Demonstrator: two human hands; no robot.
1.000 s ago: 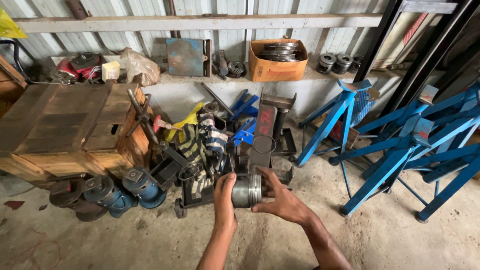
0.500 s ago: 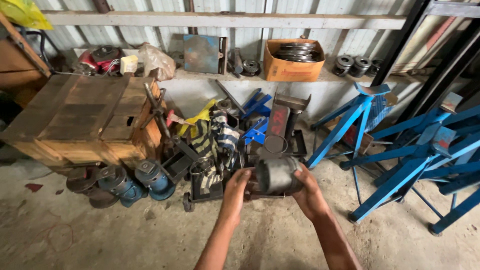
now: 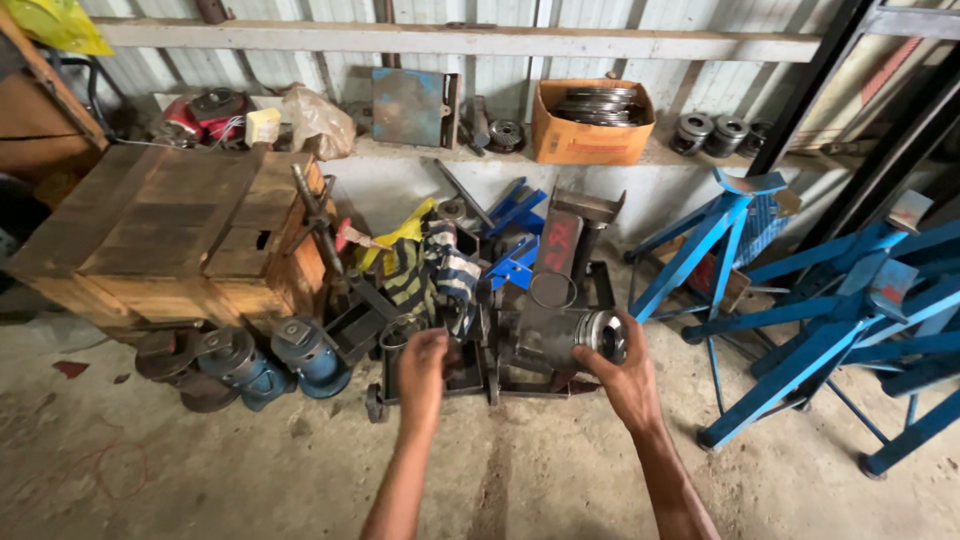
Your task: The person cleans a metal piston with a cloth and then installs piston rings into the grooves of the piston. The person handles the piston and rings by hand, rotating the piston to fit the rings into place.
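The right hand [image 3: 628,385] is wrapped around a grey metal cylinder [image 3: 565,335], fingers curled over its near end, where a ringed round face shows just beside the thumb. The cylinder lies on its side, its far end pointing left toward a dark steel frame [image 3: 480,375] on the floor.

The left hand [image 3: 425,365] is loosely closed, fingers bent down onto the frame's edge; whether it grips anything there cannot be told. It sits just left of the cylinder, apart from it.

Beyond the left hand lies a heap of striped cloth [image 3: 430,270] with a yellow rag on top, and to its left stand blue round motors [image 3: 300,355] on the concrete floor [image 3: 200,470]. Further left of those is a wooden crate [image 3: 170,230].

Beyond the right hand stands a dark upright metal piece with red marks [image 3: 560,245], with blue steel parts [image 3: 515,255] just to its left. To the right of the right hand are blue stands [image 3: 790,290], well apart from it.

Far above both hands a ledge [image 3: 500,150] along the corrugated wall carries an orange box [image 3: 590,125] of dark rings, a blue-grey plate [image 3: 412,105] and some round metal parts [image 3: 715,132].
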